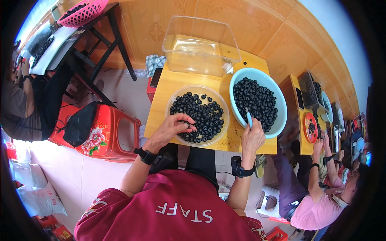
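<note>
A round clear tray [226,120] on the yellow table holds many small black round pieces [201,116], several with a hole in the middle. Over its near left edge my left hand [171,130] is closed in a pinch; a dark spot shows between the fingers, but I cannot make out what it is. To the right stands a light blue bowl [282,105] heaped with the same black pieces [255,98]. At the bowl's near rim, my right hand [253,138] grips a slim tool with a light blue handle [249,119]; its thin tip points toward the pieces.
A clear plastic bin [197,60] stands at the table's back. One loose black piece [245,63] lies nearby. A red stool [108,132] with a black bag [81,124] is to the left. Co-workers sit at the left table and at the right [321,209].
</note>
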A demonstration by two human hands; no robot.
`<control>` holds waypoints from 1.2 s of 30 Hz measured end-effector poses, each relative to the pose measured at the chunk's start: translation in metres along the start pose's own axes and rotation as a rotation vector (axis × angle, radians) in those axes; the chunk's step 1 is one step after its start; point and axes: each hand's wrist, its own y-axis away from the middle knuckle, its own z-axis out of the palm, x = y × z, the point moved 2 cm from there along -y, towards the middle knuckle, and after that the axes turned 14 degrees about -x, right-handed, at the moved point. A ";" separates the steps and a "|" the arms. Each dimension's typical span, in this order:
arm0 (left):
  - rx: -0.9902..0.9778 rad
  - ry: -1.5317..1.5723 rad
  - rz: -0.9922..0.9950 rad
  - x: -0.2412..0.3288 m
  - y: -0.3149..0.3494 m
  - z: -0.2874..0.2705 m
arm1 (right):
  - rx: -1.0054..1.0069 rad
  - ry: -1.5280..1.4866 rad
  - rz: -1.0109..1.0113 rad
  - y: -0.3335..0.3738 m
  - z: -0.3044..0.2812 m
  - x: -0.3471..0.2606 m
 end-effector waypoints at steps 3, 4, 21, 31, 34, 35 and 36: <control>0.069 0.071 0.013 0.006 0.002 0.005 | -0.005 0.008 -0.002 0.000 -0.001 -0.001; 0.069 0.071 0.013 0.004 0.003 0.003 | -0.005 0.009 -0.002 0.000 0.000 -0.001; -0.070 0.489 0.147 0.016 0.009 0.030 | -0.406 -0.714 -0.441 0.059 -0.037 -0.089; -0.079 0.522 0.155 0.016 0.013 0.033 | -0.328 -0.568 -0.530 0.063 -0.028 -0.091; -0.081 0.539 0.146 0.015 0.013 0.033 | -0.312 -0.551 -0.536 0.063 -0.027 -0.090; -0.086 0.545 0.140 0.014 0.013 0.032 | -0.312 -0.552 -0.535 0.063 -0.027 -0.090; -0.090 0.551 0.135 0.013 0.012 0.032 | -0.309 -0.551 -0.540 0.063 -0.027 -0.090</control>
